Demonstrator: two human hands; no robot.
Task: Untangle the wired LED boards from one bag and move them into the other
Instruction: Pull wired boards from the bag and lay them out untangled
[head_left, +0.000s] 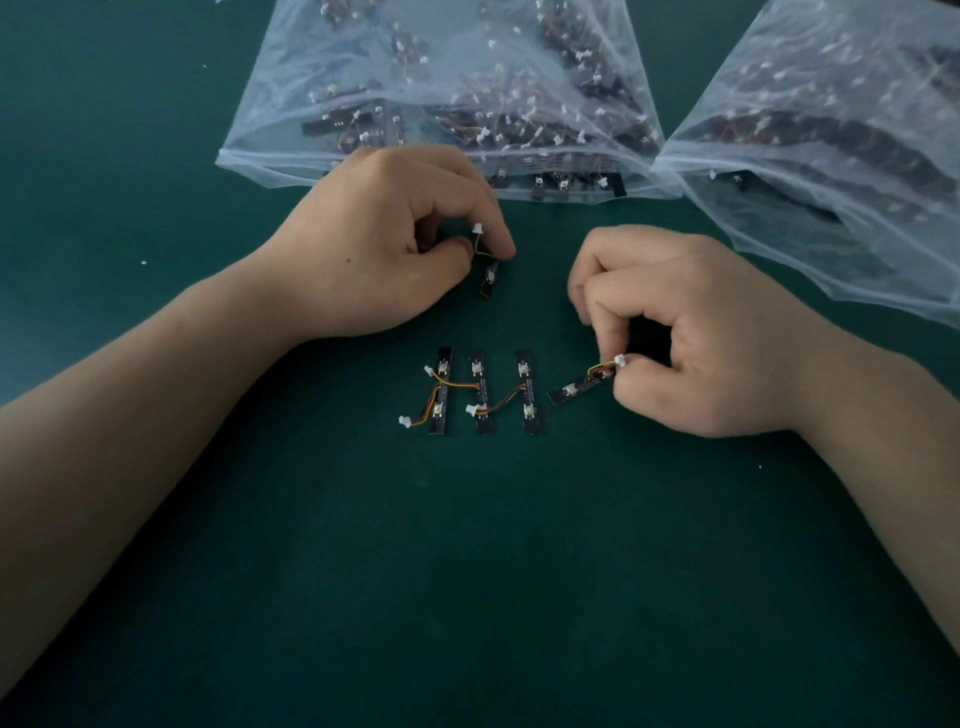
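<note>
As hands (384, 244) (691, 332) pinch two, three boards (483, 426) lie between.

Legible text: none found. Three LED boards (485, 395) lying on the green table (467, 571) carry faint pale marks between their components, too small to read. Both clear bags (447, 78) show no readable label or print
</note>
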